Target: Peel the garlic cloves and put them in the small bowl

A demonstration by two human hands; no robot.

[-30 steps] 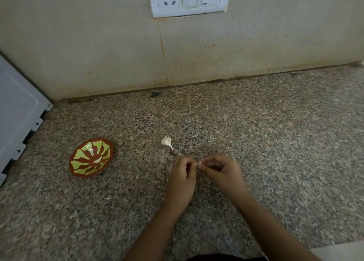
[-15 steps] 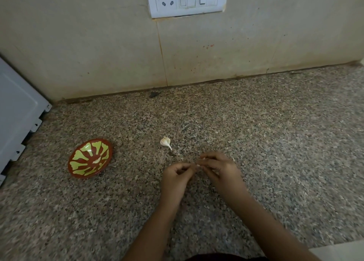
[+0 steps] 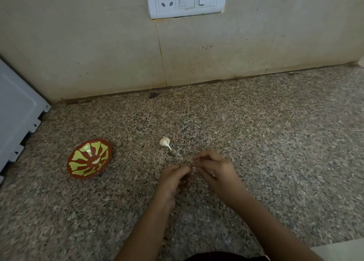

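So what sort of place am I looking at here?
Probably a home kitchen: a speckled granite counter meets a tiled wall with a socket-and-switch plate, a garlic clove lies near a small painted bowl, and the left hand and right hand pinch a second clove.

Single head-worn view, forward and down, close over the countertop (image 3: pixel 256 142) toward the wall (image 3: pixel 98 44)

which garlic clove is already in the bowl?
The pale clove lying inside the red-and-green bowl. The papery clove sits on the counter; the left hand and right hand pinch a white bit.
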